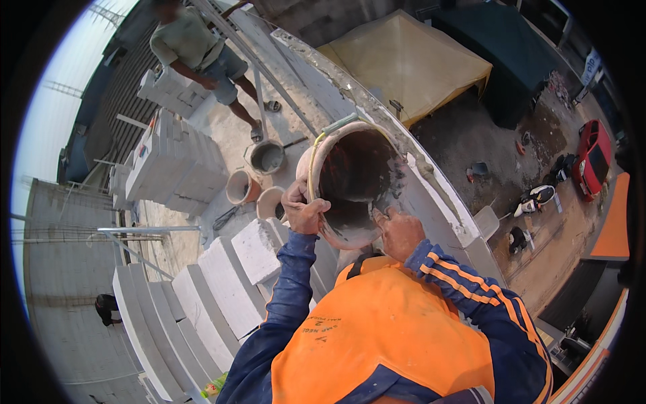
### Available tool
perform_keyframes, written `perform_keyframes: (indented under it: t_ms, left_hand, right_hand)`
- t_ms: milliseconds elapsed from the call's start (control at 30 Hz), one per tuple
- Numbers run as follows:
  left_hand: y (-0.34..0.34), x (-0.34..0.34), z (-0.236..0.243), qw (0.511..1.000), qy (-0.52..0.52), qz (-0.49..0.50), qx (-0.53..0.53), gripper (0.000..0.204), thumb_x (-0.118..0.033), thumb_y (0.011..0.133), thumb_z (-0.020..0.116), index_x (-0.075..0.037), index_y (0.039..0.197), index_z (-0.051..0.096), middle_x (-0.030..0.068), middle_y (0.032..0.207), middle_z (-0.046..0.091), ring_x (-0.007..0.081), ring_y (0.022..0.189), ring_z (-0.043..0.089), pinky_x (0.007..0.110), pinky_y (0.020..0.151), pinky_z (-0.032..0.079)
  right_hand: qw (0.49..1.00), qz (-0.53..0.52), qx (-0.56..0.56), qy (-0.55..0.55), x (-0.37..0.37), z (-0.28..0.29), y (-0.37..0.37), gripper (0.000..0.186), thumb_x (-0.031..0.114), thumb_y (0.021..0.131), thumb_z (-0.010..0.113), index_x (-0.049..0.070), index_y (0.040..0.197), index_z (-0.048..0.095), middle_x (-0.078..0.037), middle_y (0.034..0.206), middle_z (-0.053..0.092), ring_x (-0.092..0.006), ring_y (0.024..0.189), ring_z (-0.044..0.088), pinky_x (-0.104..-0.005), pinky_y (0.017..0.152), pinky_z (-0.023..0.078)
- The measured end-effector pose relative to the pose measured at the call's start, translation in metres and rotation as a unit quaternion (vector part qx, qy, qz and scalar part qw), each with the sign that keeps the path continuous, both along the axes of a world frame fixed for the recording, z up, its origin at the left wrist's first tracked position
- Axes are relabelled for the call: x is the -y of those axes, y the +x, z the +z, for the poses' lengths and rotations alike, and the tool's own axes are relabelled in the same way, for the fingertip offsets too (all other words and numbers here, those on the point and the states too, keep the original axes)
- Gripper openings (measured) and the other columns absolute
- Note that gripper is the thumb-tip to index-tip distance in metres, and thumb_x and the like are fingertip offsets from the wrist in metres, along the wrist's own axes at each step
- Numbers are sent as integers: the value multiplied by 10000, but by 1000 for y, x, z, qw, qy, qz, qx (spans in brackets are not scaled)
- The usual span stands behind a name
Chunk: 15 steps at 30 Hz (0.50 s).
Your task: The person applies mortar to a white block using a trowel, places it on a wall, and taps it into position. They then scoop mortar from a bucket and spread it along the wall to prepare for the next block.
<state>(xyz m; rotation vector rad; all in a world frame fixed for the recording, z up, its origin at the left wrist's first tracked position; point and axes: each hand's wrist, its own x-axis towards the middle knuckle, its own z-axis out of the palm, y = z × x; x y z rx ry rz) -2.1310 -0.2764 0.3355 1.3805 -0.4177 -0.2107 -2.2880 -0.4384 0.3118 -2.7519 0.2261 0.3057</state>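
Observation:
A mortar-smeared bucket (355,165) is tilted so its mouth faces me, close to the top of a wall (441,185). Its inside is dark, with grey residue along the lower and right sides. My left hand (305,207) is closed round the left rim, thumb toward the opening. At the lower right rim, my right hand (400,233) has its fingers curled over the edge; the fingertips touch the inside. A yellowish band and a pale greenish handle grip (340,125) show at the bucket's upper rim.
Pale blocks (229,273) stand in rows at my left, with another stack (178,161) beyond. Smaller buckets (242,187) and a mortar-filled tub (268,157) sit on the floor. Another person (195,50) stands behind metal poles. Right of the wall, the ground drops far below, with tents (410,64) and a red car (592,160).

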Motion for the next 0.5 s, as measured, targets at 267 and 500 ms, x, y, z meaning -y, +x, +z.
perform_keyframes:
  t_ms: [267, 500]
  left_hand:
    - [1, 4, -5, 997, 29, -5, 73, 287, -50, 533, 716, -72, 612, 441, 2, 763, 579, 83, 670, 434, 247, 628, 379]
    - [1, 12, -1, 980, 150, -42, 124, 282, -121, 597, 720, -72, 634, 444, -41, 686, 456, 70, 628, 398, 225, 561, 329]
  right_hand:
    - [997, 34, -54, -47, 3, -7, -3, 552, 68, 756, 667, 145, 1303, 638, -163, 1186, 622, -329, 891, 686, -418, 745, 573]
    - [972, -40, 201, -115, 44, 11, 30, 473, 138, 826, 642, 132, 1299, 638, -148, 1144, 644, -319, 898, 686, -440, 775, 556]
